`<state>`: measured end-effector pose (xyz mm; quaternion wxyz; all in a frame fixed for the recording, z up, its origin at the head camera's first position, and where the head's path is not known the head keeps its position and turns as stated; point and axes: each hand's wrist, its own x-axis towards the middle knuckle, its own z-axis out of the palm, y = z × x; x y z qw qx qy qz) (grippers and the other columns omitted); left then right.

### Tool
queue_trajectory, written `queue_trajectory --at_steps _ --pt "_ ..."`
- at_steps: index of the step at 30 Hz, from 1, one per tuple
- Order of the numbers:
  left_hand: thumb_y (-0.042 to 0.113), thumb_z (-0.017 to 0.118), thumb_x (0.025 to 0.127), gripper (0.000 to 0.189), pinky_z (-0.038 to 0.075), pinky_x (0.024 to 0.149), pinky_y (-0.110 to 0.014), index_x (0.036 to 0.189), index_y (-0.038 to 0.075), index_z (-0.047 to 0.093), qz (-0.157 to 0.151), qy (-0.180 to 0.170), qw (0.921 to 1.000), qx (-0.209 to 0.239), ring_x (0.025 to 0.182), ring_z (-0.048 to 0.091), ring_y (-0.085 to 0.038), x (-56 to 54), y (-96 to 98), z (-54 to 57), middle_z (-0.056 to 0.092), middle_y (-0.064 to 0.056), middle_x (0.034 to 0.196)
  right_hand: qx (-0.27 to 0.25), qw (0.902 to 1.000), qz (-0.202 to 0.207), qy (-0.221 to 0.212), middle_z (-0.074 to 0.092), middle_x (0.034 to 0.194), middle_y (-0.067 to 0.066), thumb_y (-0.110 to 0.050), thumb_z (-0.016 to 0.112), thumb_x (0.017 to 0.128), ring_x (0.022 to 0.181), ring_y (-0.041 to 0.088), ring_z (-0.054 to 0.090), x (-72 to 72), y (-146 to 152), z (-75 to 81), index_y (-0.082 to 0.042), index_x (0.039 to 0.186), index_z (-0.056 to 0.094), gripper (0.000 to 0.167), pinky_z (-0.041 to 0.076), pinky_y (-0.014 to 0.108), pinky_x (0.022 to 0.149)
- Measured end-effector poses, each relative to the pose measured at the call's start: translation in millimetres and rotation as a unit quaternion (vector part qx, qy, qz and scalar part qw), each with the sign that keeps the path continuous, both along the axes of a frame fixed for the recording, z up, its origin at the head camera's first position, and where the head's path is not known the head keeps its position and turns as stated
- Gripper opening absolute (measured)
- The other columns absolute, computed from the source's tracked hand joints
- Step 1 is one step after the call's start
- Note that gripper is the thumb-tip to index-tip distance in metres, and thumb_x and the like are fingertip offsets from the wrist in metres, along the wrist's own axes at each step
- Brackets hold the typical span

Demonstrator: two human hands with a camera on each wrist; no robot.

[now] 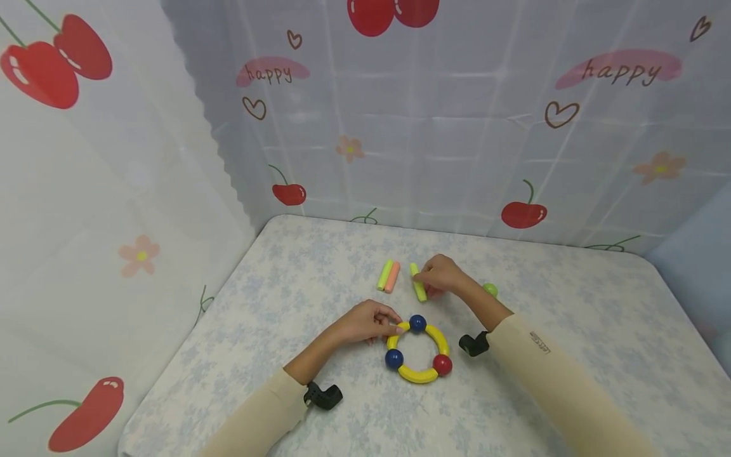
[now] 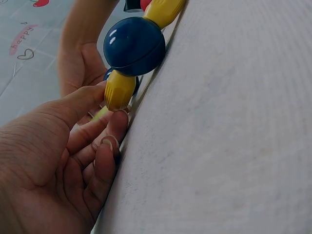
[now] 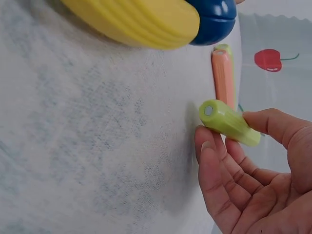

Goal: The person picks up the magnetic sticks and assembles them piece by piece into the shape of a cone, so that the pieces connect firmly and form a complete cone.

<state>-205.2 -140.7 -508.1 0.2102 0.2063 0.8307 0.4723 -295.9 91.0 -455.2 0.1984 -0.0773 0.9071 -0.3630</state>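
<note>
A ring of curved yellow magnetic rods (image 1: 418, 376) joined by two blue balls (image 1: 394, 360) and one red ball (image 1: 442, 365) lies on the table. At its upper left, my left hand (image 1: 365, 322) pinches one curved rod (image 2: 119, 90) between thumb and fingers, just beside a blue ball (image 2: 134, 46). Beyond the ring, my right hand (image 1: 442, 274) holds a straight yellow-green magnetic rod (image 3: 229, 123) by thumb and fingertips. A round grey disc shows in that rod's near end. In the right wrist view the rod appears slightly off the cloth.
Left of the right hand, another yellow-green rod (image 1: 385, 275) and an orange rod (image 1: 392, 277) lie side by side. A green ball (image 1: 490, 290) sits behind the right forearm. The patterned tablecloth (image 1: 308, 266) reaches back to a printed curtain (image 1: 428, 146).
</note>
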Motion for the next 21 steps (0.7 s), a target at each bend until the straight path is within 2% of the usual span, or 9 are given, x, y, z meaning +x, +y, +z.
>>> queue_trajectory --at_steps 4,12,17,21 --pt "0.032 0.076 0.093 0.021 0.044 0.046 -0.023 0.108 0.017 0.078 0.000 -0.001 1.0000 0.003 0.047 0.050 -0.010 -0.4 0.6 0.0 0.066 0.002 0.067 -0.012 0.9998 0.000 0.013 0.071 0.077 0.009 -0.028 0.070 0.097 0.066 0.022 0.070 10.2 5 2.3 -0.001 0.098 0.072 0.027 0.059 0.035 0.063" --pt "0.033 0.077 0.093 0.019 0.045 0.046 -0.025 0.106 0.020 0.078 0.008 -0.012 0.9999 0.002 0.048 0.050 -0.012 0.5 1.1 0.8 0.067 0.000 0.068 -0.044 0.9982 -0.007 0.039 0.071 0.082 0.008 -0.026 0.069 0.098 0.071 0.023 0.071 34.4 10 11.7 -0.001 0.103 0.066 0.026 0.060 0.039 0.068" --pt "0.033 0.077 0.093 0.019 0.045 0.046 -0.025 0.106 0.020 0.078 0.008 -0.009 0.9999 0.004 0.047 0.051 -0.012 0.6 0.8 0.5 0.067 0.000 0.068 -0.099 0.9928 0.003 0.066 0.071 0.090 0.010 -0.023 0.070 0.098 0.076 0.029 0.071 49.5 18 12.1 0.002 0.110 0.064 0.028 0.061 0.041 0.070" --pt "0.034 0.076 0.093 0.019 0.045 0.046 -0.025 0.106 0.020 0.078 0.003 -0.006 1.0000 0.004 0.047 0.051 -0.012 0.4 0.6 0.1 0.067 0.000 0.067 -0.117 0.9881 -0.001 0.100 0.071 0.095 0.012 -0.022 0.071 0.097 0.077 0.028 0.072 61.7 22 11.4 0.001 0.111 0.064 0.027 0.061 0.041 0.069"
